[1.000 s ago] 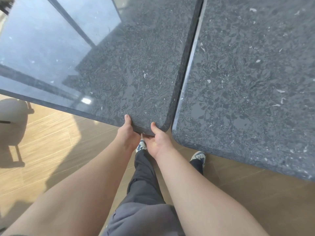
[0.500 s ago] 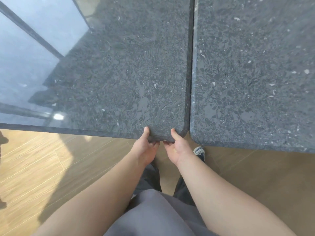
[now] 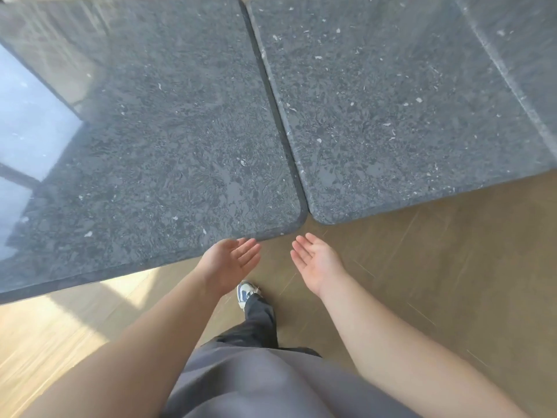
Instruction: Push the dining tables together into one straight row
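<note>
Two dark speckled stone dining tables fill the upper view. The left table (image 3: 156,140) and the right table (image 3: 391,110) stand side by side, their long edges meeting along a thin dark seam. Their rounded near corners almost touch. My left hand (image 3: 232,260) hovers palm up just below the left table's near edge, fingers straight, holding nothing. My right hand (image 3: 313,260) is also palm up and open, over the floor below the corner gap, apart from both tables.
Wooden plank floor (image 3: 437,282) lies below and to the right, sunlit at the lower left. My grey trousers and one blue-white shoe (image 3: 245,292) are under my hands. A further stone slab edge (image 3: 512,55) shows at the upper right.
Both hands have let go of the left table's near corner and pulled back, palms turned up. The view has drawn back from the tables, whose edges now lie together.
</note>
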A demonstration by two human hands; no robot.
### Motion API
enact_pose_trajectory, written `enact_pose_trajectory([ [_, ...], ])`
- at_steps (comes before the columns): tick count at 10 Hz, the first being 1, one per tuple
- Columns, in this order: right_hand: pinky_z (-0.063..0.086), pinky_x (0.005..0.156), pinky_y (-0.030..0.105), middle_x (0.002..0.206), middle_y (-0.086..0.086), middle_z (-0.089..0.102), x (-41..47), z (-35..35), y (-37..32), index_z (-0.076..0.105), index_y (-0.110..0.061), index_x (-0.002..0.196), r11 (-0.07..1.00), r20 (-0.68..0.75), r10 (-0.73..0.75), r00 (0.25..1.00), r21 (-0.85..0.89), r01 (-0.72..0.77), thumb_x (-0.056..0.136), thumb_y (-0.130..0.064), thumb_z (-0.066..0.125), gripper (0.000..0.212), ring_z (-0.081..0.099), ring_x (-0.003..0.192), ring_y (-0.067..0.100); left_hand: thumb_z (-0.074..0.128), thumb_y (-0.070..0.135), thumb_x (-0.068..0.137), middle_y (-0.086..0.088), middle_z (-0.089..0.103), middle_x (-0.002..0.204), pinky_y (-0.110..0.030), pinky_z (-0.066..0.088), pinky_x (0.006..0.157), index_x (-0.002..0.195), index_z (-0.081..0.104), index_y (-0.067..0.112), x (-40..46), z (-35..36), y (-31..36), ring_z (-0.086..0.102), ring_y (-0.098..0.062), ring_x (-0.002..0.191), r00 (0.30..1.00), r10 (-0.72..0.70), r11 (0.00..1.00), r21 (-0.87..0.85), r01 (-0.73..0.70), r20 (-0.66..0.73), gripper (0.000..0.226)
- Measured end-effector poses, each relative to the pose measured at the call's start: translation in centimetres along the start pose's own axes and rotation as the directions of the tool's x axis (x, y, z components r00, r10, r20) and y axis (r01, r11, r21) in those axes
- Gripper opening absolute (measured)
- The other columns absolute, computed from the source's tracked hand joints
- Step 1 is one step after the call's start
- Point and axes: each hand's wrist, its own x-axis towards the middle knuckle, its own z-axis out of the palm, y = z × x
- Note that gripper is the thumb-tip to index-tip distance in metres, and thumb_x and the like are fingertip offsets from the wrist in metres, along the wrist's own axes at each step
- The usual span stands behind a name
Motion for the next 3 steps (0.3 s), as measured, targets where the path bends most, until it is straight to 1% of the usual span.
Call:
enact_pose_trajectory([
  [1,0.052,0.081,0.035,0.106,0.009,0.065,-3.5,-1.5,0.5,0.054,-0.007,0.127,0.999,-0.044,-0.047,0.998,0.024,0.048,0.1,0.001,0.037,0.033,0.065,0.098,0.021,0.032,0.007,0.104,-0.018,0.061,0.134,-0.047,0.046,0.104,0.141,0.042,0.0,-2.2,-2.2,0.1,0.063,-0.032,0.112,0.999,0.023,0.998,0.056,-0.024,0.024,0.039],
  [2,0.052,0.079,0.035,0.1,0.008,0.064,-7.5,-3.8,2.0,0.055,-0.008,0.122,0.992,-0.074,-0.068,0.995,0.102,0.075,0.099,0.0,0.036,0.03,0.063,0.092,0.02,0.032,0.008,0.104,-0.017,0.063,0.131,-0.047,0.046,0.102,0.138,0.045,0.0,-5.4,-4.2,-0.3,0.064,-0.031,0.112,0.998,0.046,0.993,0.106,-0.05,0.043,0.037],
  [3,0.051,0.078,0.034,0.097,0.007,0.063,-11.5,-5.5,3.6,0.057,-0.008,0.118,0.978,-0.085,-0.09,0.992,0.183,0.105,0.099,-0.001,0.035,0.029,0.062,0.088,0.02,0.033,0.008,0.104,-0.015,0.062,0.134,-0.047,0.046,0.1,0.137,0.047,0.001,-8.7,-5.9,-0.2,0.063,-0.029,0.114,0.996,0.049,0.985,0.161,-0.061,0.077,0.037],
])
